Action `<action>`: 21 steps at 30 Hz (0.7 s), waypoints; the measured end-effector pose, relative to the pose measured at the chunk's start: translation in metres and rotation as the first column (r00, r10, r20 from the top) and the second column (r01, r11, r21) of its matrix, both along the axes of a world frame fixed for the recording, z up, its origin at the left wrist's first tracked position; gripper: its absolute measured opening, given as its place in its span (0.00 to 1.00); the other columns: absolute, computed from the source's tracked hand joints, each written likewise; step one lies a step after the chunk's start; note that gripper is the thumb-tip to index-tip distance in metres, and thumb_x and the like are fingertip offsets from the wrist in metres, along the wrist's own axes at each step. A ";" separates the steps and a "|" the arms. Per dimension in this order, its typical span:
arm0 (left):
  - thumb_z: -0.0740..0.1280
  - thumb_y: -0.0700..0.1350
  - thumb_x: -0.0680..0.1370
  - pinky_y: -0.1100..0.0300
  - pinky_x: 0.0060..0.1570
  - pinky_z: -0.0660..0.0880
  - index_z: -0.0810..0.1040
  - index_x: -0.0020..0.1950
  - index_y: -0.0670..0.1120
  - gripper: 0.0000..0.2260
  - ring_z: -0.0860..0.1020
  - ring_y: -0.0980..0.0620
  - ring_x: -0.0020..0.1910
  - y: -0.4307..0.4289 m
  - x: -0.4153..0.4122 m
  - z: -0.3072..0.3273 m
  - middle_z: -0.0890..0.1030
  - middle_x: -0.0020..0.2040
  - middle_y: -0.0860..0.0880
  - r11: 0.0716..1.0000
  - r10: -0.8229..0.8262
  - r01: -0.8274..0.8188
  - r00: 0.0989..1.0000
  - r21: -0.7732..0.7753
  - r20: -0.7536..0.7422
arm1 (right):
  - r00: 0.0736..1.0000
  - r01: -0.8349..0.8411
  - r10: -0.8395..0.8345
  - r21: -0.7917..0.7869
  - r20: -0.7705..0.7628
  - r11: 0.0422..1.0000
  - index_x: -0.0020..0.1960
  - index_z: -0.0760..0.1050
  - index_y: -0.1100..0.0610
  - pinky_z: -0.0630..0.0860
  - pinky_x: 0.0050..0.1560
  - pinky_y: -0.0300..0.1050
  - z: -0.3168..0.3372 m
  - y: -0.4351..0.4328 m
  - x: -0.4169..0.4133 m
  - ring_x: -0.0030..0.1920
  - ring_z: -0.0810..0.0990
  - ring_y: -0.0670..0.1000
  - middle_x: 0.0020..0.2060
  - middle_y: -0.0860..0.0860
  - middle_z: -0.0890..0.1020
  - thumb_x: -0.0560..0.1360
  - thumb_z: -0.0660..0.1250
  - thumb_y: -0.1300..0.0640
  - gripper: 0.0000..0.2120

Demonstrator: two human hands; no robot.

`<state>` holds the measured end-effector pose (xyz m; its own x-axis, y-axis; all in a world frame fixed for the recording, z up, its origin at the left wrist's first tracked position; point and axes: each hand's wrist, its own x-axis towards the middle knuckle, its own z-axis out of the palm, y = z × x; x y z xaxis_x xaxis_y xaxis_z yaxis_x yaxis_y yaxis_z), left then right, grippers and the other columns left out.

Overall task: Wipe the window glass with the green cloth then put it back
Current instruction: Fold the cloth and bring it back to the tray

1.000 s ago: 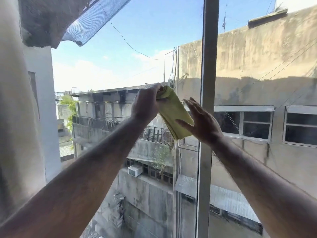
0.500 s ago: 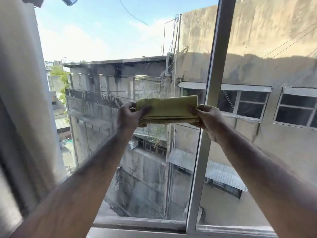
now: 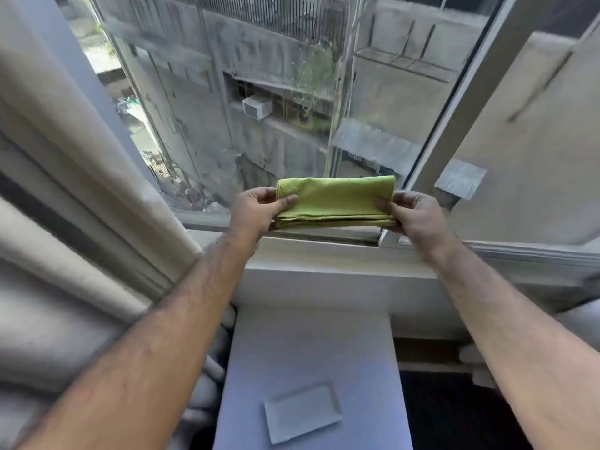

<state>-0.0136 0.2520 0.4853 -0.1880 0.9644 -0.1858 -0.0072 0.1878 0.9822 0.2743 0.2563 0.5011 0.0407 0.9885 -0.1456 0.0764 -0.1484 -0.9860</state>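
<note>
The folded green cloth (image 3: 334, 201) is held at centre frame, its left end pinched in the grip of the left hand (image 3: 256, 209) and its right end in that of the right hand (image 3: 410, 216). It is kept level just above the window sill (image 3: 324, 251), before the window glass (image 3: 259, 108). Below, a pale tabletop (image 3: 311, 358) carries what may be a small flat tray (image 3: 302, 412), though blur leaves this uncertain. A curtain (image 3: 65, 190) hangs at left.

Head camera looks steeply down, close over window sill (image 3: 324, 254).

No legible text, label, brand, number or sign anywhere in view.
</note>
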 end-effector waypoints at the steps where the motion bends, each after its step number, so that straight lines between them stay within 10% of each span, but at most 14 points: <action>1: 0.80 0.41 0.73 0.63 0.29 0.82 0.85 0.52 0.41 0.10 0.84 0.57 0.33 -0.010 -0.001 -0.028 0.86 0.42 0.47 0.998 -0.012 0.013 1.000 -0.056 0.015 | 1.000 -0.003 0.003 -0.050 0.009 0.999 0.50 0.83 0.60 0.85 0.36 0.35 -0.031 -0.009 0.001 0.32 0.85 0.42 0.34 0.47 0.87 0.78 0.74 0.65 0.02; 7: 0.78 0.40 0.75 0.63 0.30 0.83 0.85 0.51 0.43 0.07 0.84 0.56 0.32 -0.090 -0.002 -0.214 0.88 0.37 0.50 0.922 0.020 -0.009 1.000 -0.386 0.023 | 0.989 -0.026 0.068 -0.301 0.129 0.953 0.60 0.82 0.66 0.81 0.37 0.31 -0.212 -0.065 -0.003 0.38 0.81 0.46 0.43 0.54 0.85 0.80 0.71 0.67 0.09; 13: 0.81 0.44 0.72 0.65 0.39 0.78 0.88 0.47 0.46 0.07 0.81 0.62 0.34 -0.175 -0.004 -0.367 0.87 0.33 0.56 0.811 -0.041 -0.053 0.988 -0.583 -0.148 | 0.924 -0.014 0.202 -0.500 0.324 0.866 0.53 0.87 0.64 0.84 0.56 0.55 -0.370 -0.128 -0.003 0.46 0.84 0.53 0.49 0.63 0.89 0.75 0.80 0.62 0.09; 21: 0.82 0.48 0.71 0.71 0.36 0.74 0.89 0.45 0.45 0.08 0.83 0.54 0.40 -0.251 0.013 -0.492 0.88 0.40 0.50 0.696 -0.209 -0.124 0.907 -0.708 -0.365 | 0.860 0.095 0.230 -0.585 0.456 0.805 0.51 0.89 0.60 0.81 0.42 0.33 -0.505 -0.206 -0.007 0.41 0.87 0.50 0.41 0.54 0.90 0.69 0.83 0.60 0.11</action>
